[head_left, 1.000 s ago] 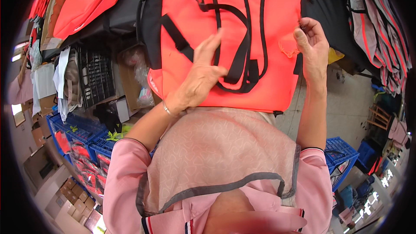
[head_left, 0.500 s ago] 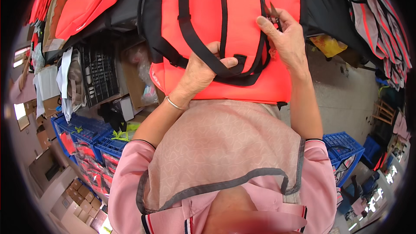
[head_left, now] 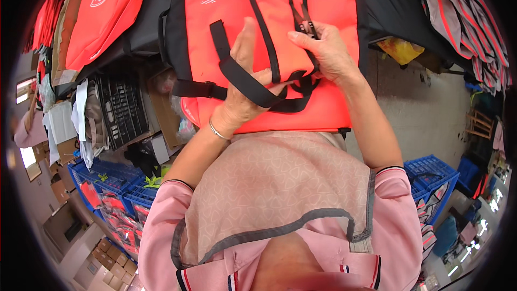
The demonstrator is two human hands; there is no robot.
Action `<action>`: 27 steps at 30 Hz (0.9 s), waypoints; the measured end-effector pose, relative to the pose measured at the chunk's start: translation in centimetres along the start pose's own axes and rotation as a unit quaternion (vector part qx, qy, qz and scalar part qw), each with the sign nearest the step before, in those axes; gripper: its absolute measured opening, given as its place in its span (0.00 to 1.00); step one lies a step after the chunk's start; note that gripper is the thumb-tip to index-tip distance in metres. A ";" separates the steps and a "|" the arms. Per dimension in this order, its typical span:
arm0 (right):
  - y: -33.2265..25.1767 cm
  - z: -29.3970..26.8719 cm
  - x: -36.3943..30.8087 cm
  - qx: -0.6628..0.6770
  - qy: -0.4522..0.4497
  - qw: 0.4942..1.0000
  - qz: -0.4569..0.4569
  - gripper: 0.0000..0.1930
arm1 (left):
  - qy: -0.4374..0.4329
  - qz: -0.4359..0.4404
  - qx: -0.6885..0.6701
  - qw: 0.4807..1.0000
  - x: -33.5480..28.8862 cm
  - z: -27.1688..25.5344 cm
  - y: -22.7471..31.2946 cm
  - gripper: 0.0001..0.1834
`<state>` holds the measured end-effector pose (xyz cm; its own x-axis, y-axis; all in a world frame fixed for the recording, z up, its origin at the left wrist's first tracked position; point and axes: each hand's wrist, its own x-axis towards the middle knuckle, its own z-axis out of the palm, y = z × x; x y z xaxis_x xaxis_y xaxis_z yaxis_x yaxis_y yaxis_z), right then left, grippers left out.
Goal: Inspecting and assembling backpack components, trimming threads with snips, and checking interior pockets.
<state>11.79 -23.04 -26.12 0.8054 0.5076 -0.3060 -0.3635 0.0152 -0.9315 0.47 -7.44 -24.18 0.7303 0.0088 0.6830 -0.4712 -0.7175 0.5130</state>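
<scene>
A bright coral-red backpack (head_left: pixel 215 54) with black sides lies in front of me, its black webbing shoulder straps uppermost. My left hand (head_left: pixel 245 86) reaches under a loop of black strap (head_left: pixel 245 83); one digit points up and the others stretch right toward the strap's lower end. Those fingertips are partly hidden by the strap. My right hand (head_left: pixel 331 54) is closed around small dark thread snips (head_left: pixel 307 24), blades pointing away from me. It sits over the right shoulder strap, close to my left fingertips.
Another red bag (head_left: pixel 102 21) lies on the black-covered surface at the far left. Grey pieces with red stripes (head_left: pixel 463 27) hang at the far right. A black crate (head_left: pixel 121 102) stands below left; blue crates (head_left: pixel 431 175) flank me. A yellow bag (head_left: pixel 401 49) pokes out underneath.
My right hand has moved left and slightly down with the snips, toward my left hand. One left digit now points up. The backpack has shifted slightly left in view.
</scene>
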 end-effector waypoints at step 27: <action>-2.7 -1.0 -9.6 -0.566 0.084 0.725 -0.384 0.17 | -0.137 0.141 0.042 0.980 -2.0 -0.5 -3.3 0.10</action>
<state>5.55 -28.79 -20.85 0.6469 0.6104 0.4571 0.7625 -0.5271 -0.3751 0.31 -4.72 -26.96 0.6884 -0.3769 0.6196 -0.6386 -0.7201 0.2714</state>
